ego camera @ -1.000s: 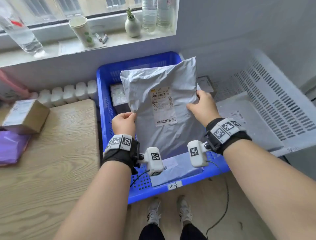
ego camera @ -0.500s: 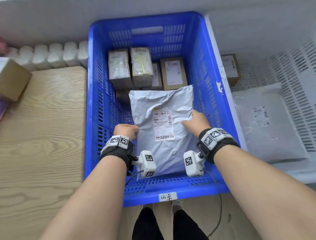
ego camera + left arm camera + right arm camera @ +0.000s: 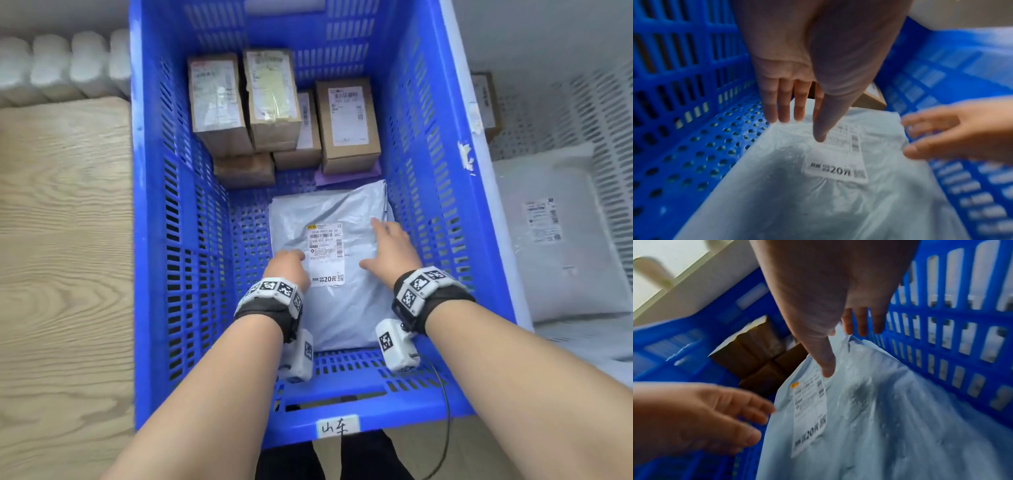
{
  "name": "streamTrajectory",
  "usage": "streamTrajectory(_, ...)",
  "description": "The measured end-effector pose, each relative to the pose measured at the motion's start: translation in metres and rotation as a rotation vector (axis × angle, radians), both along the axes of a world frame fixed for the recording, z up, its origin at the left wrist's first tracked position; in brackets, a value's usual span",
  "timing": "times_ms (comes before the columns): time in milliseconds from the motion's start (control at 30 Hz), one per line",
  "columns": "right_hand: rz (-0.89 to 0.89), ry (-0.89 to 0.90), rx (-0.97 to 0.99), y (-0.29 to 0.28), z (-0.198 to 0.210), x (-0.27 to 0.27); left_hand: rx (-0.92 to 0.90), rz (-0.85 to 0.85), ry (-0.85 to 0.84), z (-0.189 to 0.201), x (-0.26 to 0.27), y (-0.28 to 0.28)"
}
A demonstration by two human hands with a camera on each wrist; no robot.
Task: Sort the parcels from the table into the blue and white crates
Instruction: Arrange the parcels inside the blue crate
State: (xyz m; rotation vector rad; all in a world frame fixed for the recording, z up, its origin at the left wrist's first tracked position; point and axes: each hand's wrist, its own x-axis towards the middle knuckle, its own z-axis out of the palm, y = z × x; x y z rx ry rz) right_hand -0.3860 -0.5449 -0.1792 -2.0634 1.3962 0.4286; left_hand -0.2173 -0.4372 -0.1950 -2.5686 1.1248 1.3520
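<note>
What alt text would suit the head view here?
A grey mailer bag lies flat on the floor of a blue crate, with the left hand and right hand open over it. Cardboard boxes fill the crate's far end.

The blue crate (image 3: 161, 240) has slotted walls and a floor dotted with round holes; inside it lies a pale grey mailer (image 3: 342, 308) with a white, black-printed label (image 3: 325, 251). Behind the mailer stand brown boxes (image 3: 347, 126) with white labels, one on a purple parcel (image 3: 349, 178). Right of the crate, the white crate (image 3: 603, 113) is slotted too.
</note>
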Motion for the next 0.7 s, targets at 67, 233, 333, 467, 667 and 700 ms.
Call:
streamTrajectory(67, 0.284, 0.048, -0.04, 0.003, -0.001, 0.005, -0.016, -0.151, -0.067, -0.005, -0.004, 0.0)
streamTrajectory(233, 0.635, 0.247, 0.009, 0.01, -0.028, 0.002, 0.111, -0.383, -0.105, -0.017, -0.011, 0.001)
streamTrajectory(333, 0.581, 0.351, 0.028, 0.001, -0.042, -0.012, 0.164, -0.47, -0.071, -0.029, -0.014, 0.002)
streamTrajectory(467, 0.513, 0.383, 0.072, -0.007, -0.052, -0.025, 0.125, -0.517, -0.088, -0.041, -0.021, -0.004)
streamTrajectory(667, 0.5, 0.41, 0.086, -0.004, -0.071, -0.018, 0.173, -0.576, -0.125, -0.058, -0.031, -0.004)
streamTrajectory(700, 0.501, 0.407, 0.085, -0.004, -0.074, -0.019, 0.175, -0.581, -0.141, -0.061, -0.033, -0.003)
